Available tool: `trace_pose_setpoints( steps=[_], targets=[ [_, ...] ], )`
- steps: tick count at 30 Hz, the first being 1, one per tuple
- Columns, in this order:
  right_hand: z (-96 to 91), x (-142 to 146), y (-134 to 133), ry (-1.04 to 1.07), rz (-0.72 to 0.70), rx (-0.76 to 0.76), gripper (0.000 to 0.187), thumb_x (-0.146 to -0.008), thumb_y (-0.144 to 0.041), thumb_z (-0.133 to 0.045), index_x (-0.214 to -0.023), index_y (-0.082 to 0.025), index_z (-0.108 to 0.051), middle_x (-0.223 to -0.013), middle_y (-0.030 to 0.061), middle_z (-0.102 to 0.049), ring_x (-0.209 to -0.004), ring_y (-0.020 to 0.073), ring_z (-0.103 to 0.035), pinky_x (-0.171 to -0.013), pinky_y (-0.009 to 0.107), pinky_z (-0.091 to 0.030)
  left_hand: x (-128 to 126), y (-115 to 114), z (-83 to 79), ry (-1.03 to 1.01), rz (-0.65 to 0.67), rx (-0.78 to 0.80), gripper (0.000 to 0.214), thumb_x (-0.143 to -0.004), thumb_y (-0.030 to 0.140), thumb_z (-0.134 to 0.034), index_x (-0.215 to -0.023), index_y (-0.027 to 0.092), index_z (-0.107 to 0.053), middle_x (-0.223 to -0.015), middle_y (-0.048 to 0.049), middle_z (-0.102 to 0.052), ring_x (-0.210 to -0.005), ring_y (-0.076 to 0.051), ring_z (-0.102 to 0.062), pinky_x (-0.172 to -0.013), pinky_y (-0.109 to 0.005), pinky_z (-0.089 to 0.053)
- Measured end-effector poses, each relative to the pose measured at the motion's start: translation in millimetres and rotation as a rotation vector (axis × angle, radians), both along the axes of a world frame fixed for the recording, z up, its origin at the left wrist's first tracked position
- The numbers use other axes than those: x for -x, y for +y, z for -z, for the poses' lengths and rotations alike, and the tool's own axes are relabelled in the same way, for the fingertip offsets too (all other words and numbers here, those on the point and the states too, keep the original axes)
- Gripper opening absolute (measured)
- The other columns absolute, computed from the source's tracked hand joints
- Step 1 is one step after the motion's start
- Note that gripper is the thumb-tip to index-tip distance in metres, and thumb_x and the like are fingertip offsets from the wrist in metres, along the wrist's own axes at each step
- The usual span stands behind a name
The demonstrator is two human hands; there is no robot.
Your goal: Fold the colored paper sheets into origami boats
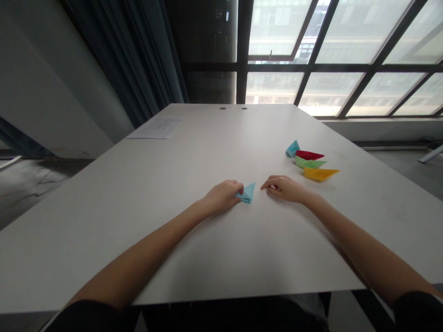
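Note:
A light blue piece of folded paper (248, 193) lies near the middle of the white table (221, 249), pointed at its upper right. My left hand (224, 196) pinches its left side between thumb and fingers, covering that end. Just right of the paper, a small gap away, rests my right hand (284, 188). Its fingers are curled, the thumb close against them, and nothing shows in its grip.
Several folded paper pieces stand in a cluster beyond my right hand: a blue one (293, 149), a red boat (310, 155), a green boat (310, 163) and a yellow boat (320, 174). A printed sheet (155, 128) lies at the far left of the table.

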State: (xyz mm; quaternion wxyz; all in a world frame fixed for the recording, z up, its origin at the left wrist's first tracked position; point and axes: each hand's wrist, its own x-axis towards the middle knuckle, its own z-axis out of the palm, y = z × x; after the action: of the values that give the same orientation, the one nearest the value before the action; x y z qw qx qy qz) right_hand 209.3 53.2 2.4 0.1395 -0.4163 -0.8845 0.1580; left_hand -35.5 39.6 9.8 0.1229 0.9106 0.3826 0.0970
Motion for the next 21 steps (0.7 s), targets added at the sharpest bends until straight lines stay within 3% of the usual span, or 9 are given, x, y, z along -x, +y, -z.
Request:
trace_pose_setpoints(
  steps=[5, 8, 11, 14, 17, 21],
  targets=[
    [6.2, 19, -8, 0.266, 0.189, 0.017, 0.018, -0.08, -0.028, -0.045, -0.09, -0.019, -0.057, -0.068, -0.0009, -0.058, -0.053, 0.0095, -0.047, -0.054, 0.023, -0.039, 0, 4, 4.8, -0.327, -0.088, 0.029, 0.011, -0.067, 0.012, -0.053, -0.077, 0.018, -0.054, -0.084, -0.0012, -0.05, -0.071, -0.012, -0.049, -0.066, -0.023, -0.041],
    [6.5, 32, -15, 0.423, 0.201, 0.009, 0.017, -0.08, -0.032, -0.047, -0.088, -0.019, -0.054, -0.064, -0.0019, -0.054, -0.054, 0.0098, -0.046, -0.053, 0.023, -0.039, -4, 2, 4.3, -0.499, -0.153, -0.01, 0.01, -0.068, 0.011, -0.051, -0.076, 0.017, -0.053, -0.083, -0.0009, -0.047, -0.073, -0.011, -0.048, -0.065, -0.022, -0.041],
    [5.9, 44, -23, 0.539, 0.172, 0.028, 0.019, -0.081, -0.03, -0.046, -0.093, -0.02, -0.056, -0.076, 0.0016, -0.057, -0.062, 0.0111, -0.051, -0.057, 0.024, -0.043, -9, -2, 4.9, -0.612, -0.163, -0.002, 0.013, -0.068, 0.011, -0.052, -0.079, 0.018, -0.05, -0.081, -0.0003, -0.047, -0.074, -0.011, -0.047, -0.064, -0.022, -0.042],
    [5.8, 54, -30, 0.596, 0.172, 0.035, 0.023, -0.08, -0.027, -0.048, -0.102, -0.021, -0.055, -0.094, 0.005, -0.058, -0.069, 0.0122, -0.053, -0.06, 0.025, -0.046, -13, -5, 8.7, -0.75, -0.152, 0.124, 0.036, -0.068, 0.013, -0.056, -0.101, 0.02, -0.044, -0.082, 0.0006, -0.046, -0.075, -0.011, -0.048, -0.06, -0.021, -0.043],
    [7.5, 59, -34, 0.653, 0.193, 0.051, 0.024, -0.08, -0.026, -0.048, -0.103, -0.022, -0.054, -0.098, 0.0057, -0.058, -0.073, 0.0131, -0.055, -0.064, 0.028, -0.047, -15, -6, 12.7, -0.854, -0.147, 0.277, 0.063, -0.067, 0.018, -0.062, -0.122, 0.022, -0.032, -0.086, -0.0001, -0.045, -0.076, -0.011, -0.049, -0.061, -0.021, -0.045],
    [12.5, 61, -32, 0.808, 0.194, 0.134, 0.024, -0.08, -0.03, -0.051, -0.103, -0.022, -0.05, -0.1, 0.0053, -0.059, -0.076, 0.0135, -0.058, -0.069, 0.03, -0.048, -17, -8, 13.8, -0.886, -0.092, 0.419, 0.07, -0.061, 0.026, -0.07, -0.124, 0.024, -0.038, -0.094, -0.0035, -0.047, -0.084, -0.013, -0.051, -0.07, -0.025, -0.047]
  ],
)
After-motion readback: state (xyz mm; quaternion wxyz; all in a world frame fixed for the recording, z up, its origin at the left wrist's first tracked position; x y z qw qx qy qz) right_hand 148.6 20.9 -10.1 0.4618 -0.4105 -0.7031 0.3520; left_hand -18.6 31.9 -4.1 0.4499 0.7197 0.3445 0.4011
